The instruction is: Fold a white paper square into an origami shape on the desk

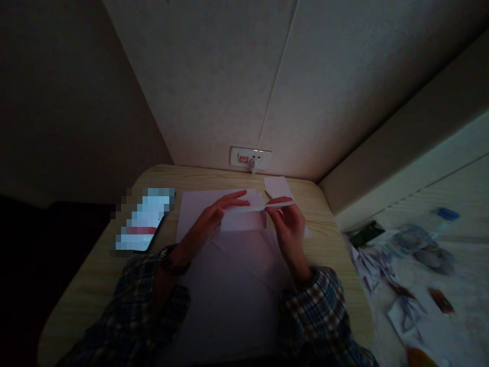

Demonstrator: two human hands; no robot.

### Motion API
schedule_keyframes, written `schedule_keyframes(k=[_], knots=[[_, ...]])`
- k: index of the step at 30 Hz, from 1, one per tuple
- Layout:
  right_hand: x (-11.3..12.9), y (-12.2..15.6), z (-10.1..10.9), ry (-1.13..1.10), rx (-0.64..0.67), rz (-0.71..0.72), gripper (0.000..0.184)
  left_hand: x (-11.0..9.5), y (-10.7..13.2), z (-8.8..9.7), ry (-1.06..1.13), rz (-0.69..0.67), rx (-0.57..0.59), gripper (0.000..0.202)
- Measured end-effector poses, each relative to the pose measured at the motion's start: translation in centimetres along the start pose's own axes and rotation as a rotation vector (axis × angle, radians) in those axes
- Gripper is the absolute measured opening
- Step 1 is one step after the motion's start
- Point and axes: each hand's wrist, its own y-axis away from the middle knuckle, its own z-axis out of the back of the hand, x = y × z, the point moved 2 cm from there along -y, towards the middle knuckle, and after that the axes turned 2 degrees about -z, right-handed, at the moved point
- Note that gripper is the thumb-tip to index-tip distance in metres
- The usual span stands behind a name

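Note:
A narrow folded piece of white paper [255, 208] is held up almost edge-on between my two hands. My left hand [216, 213] has its thumb against the paper's left end, the fingers stretched along the far side. At the other end, the thumb and fingers of my right hand [291, 223] pinch the paper. Just below it shows a lighter rectangular paper face [243, 222]; whether it belongs to the same piece I cannot tell. Large white sheets [233, 285] lie beneath both hands. Partly hidden behind my right hand is a small red object [280, 213].
A phone [145, 224] with a lit, blurred-out screen lies at the left of the wooden table [336, 255]. A small paper piece [278, 185] rests near the back. On the wall is a socket [250, 158] with a plug. Crumpled paper [370, 267] and a bottle [439, 221] lie to the right.

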Motion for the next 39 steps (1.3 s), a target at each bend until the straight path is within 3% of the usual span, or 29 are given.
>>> schedule_keyframes(k=[7, 14, 17, 22, 26, 32, 36, 39], knots=[[0.5, 0.1, -0.3, -0.020, -0.026, -0.056, 0.010, 0.4, 0.1, 0.1, -0.111, 0.185, -0.189, 0.036], [0.4, 0.3, -0.5, -0.060, 0.014, -0.081, 0.012, 0.7, 0.1, -0.3, 0.029, 0.233, -0.157, 0.040], [0.3, 0.3, -0.3, -0.061, 0.002, -0.082, 0.013, 0.9, 0.1, -0.3, 0.031, 0.298, -0.131, 0.031], [1.6, -0.1, -0.1, -0.065, 0.140, 0.082, 0.012, -0.2, 0.2, -0.1, 0.040, 0.279, -0.168, 0.019], [2.2, -0.2, -0.1, 0.014, 0.206, 0.149, 0.013, -1.1, 0.0, 0.1, 0.215, 0.267, -0.208, 0.023], [1.3, 0.1, 0.0, 0.094, 0.113, 0.146, 0.017, 0.0, 0.0, 0.2, 0.409, 0.431, -0.111, 0.046], [0.1, 0.2, 0.1, 0.161, -0.007, 0.021, 0.015, 0.9, 0.4, 0.2, 0.376, 0.458, -0.096, 0.046], [0.0, 0.1, 0.1, 0.174, 0.001, -0.007, 0.015, 1.1, 0.5, 0.1, 0.365, 0.450, -0.102, 0.042]])
